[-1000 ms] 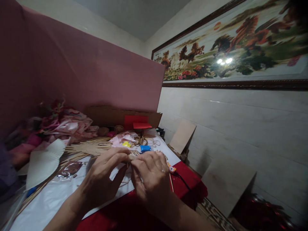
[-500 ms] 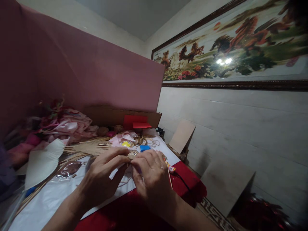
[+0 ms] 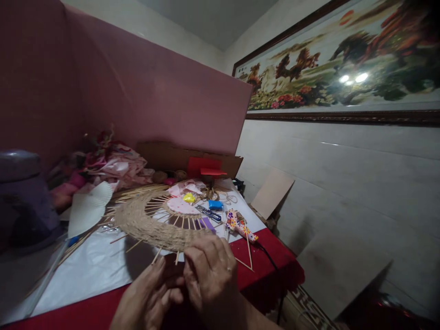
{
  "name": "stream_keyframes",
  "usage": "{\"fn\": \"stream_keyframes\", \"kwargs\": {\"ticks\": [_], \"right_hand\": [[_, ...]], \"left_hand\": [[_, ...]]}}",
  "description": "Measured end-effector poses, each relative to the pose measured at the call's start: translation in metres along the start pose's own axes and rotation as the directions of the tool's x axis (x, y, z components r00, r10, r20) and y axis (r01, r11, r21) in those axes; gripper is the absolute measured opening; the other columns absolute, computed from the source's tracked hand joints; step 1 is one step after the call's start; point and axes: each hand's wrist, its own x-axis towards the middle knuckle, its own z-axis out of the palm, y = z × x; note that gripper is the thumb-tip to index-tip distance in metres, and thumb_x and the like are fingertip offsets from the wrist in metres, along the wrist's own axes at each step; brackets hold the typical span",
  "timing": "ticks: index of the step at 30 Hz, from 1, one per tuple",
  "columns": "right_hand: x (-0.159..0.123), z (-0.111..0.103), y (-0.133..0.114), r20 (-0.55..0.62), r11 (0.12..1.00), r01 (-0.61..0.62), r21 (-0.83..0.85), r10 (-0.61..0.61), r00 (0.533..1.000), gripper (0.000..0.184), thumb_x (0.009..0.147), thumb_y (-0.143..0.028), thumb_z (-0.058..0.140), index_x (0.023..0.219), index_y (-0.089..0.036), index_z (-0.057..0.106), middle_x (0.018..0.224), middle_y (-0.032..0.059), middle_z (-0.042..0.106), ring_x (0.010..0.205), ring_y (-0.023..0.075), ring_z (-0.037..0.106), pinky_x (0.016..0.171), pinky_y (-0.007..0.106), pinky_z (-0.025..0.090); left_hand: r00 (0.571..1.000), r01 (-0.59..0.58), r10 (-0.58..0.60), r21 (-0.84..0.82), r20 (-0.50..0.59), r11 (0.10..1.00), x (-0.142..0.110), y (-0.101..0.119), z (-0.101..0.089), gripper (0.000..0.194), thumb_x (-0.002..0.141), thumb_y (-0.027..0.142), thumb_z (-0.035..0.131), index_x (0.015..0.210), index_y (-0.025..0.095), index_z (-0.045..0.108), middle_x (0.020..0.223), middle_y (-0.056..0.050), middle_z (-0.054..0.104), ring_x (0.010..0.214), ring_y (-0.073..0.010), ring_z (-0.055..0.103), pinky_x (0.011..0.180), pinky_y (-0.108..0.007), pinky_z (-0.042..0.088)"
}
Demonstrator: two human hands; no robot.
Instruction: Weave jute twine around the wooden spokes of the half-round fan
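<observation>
A round woven straw piece (image 3: 144,228) is tilted up above the table, with thin sticks radiating through it and poking past its rim. At its centre is a pink dotted oval (image 3: 180,206). My right hand (image 3: 211,270) pinches the near right rim, and its fingers cover that part of the weave. My left hand (image 3: 151,291) is just below the near rim, palm turned up and fingers loosely curled apart. Its thumb is by the end of one protruding stick; whether they touch I cannot tell.
Beyond the weave lie a blue utility knife (image 3: 209,212), a blue packet (image 3: 215,205), a yellow packet (image 3: 189,197) and a flower-patterned corded tool (image 3: 237,223). Left are a white scalloped fan shape (image 3: 90,208) and a purple container (image 3: 25,197). Red cloth (image 3: 271,256) covers the table's edge.
The woven piece has come into clear view, tilted with its face showing. My left hand has left the rim and moved down, its fingers loosening. The camera view has shifted left.
</observation>
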Motion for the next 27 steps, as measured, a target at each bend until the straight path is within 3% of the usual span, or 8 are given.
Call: {"fn": "stream_keyframes", "kwargs": {"ticks": [2, 5, 13, 20, 24, 27], "right_hand": [[-0.009, 0.003, -0.004, -0.013, 1.0, 0.0, 0.009, 0.0, 1.0, 0.015, 0.081, -0.01, 0.049, 0.094, -0.013, 0.058, 0.09, 0.0087, 0.063, 0.085, 0.0218, 0.054, 0.081, 0.039, 0.042], [-0.018, 0.005, -0.008, 0.001, 0.999, -0.027, 0.02, 0.027, 1.0, 0.016, 0.081, -0.01, 0.05, 0.093, -0.013, 0.058, 0.087, 0.0088, 0.062, 0.083, 0.0213, 0.053, 0.079, 0.039, 0.041], [-0.024, -0.016, -0.012, 0.113, 0.981, -0.116, 0.155, 0.099, 0.989, 0.024, 0.082, -0.015, 0.047, 0.104, -0.012, 0.058, 0.095, 0.0117, 0.062, 0.087, 0.024, 0.053, 0.076, 0.04, 0.041], [-0.006, -0.025, 0.004, 0.327, 0.885, -0.344, 0.314, 0.239, 0.914, 0.015, 0.083, -0.011, 0.048, 0.079, -0.017, 0.061, 0.081, 0.0051, 0.06, 0.082, 0.0175, 0.053, 0.074, 0.032, 0.041], [0.006, -0.028, 0.011, 0.443, 0.894, -0.358, 0.269, 0.215, 0.87, 0.004, 0.079, -0.015, 0.059, 0.075, -0.017, 0.06, 0.078, 0.0021, 0.06, 0.079, 0.0152, 0.053, 0.071, 0.029, 0.04], [0.012, -0.028, 0.011, 0.496, 0.919, -0.347, 0.186, 0.217, 0.841, 0.007, 0.077, -0.02, 0.063, 0.072, -0.018, 0.057, 0.075, 0.0001, 0.058, 0.076, 0.0141, 0.051, 0.067, 0.027, 0.038]], "left_hand": [[0.981, 0.194, -0.188, -0.134, 0.057, 0.972, 0.006, -0.003, 0.011, 0.033, 0.061, 0.04, 0.077, 0.08, 0.015, 0.069, 0.072, -0.009, 0.068, 0.063, -0.0233, 0.064, 0.055, -0.035, 0.054], [0.944, 0.33, -0.325, -0.271, 0.062, 0.904, 0.011, -0.002, 0.021, 0.028, 0.051, 0.03, 0.084, 0.065, 0.013, 0.066, 0.06, -0.004, 0.063, 0.055, -0.0152, 0.059, 0.051, -0.026, 0.05], [0.941, 0.309, -0.335, -0.277, -0.052, 0.91, -0.001, -0.001, 0.029, 0.032, 0.045, 0.026, 0.087, 0.066, 0.013, 0.066, 0.065, -0.003, 0.067, 0.059, -0.0123, 0.061, 0.051, -0.019, 0.048], [0.941, 0.306, -0.331, -0.234, -0.074, 0.923, -0.006, 0.003, 0.031, 0.038, 0.04, 0.028, 0.088, 0.068, 0.011, 0.068, 0.07, -0.005, 0.069, 0.063, -0.0168, 0.063, 0.052, -0.024, 0.052], [0.947, 0.294, -0.315, -0.225, -0.065, 0.929, -0.008, 0.003, 0.031, 0.034, 0.043, 0.027, 0.087, 0.065, 0.011, 0.067, 0.067, -0.005, 0.067, 0.061, -0.0169, 0.063, 0.051, -0.025, 0.052], [0.955, 0.275, -0.291, -0.205, -0.052, 0.939, -0.01, 0.004, 0.032, 0.031, 0.047, 0.027, 0.085, 0.067, 0.012, 0.068, 0.067, -0.004, 0.067, 0.06, -0.016, 0.062, 0.052, -0.026, 0.052]]}}
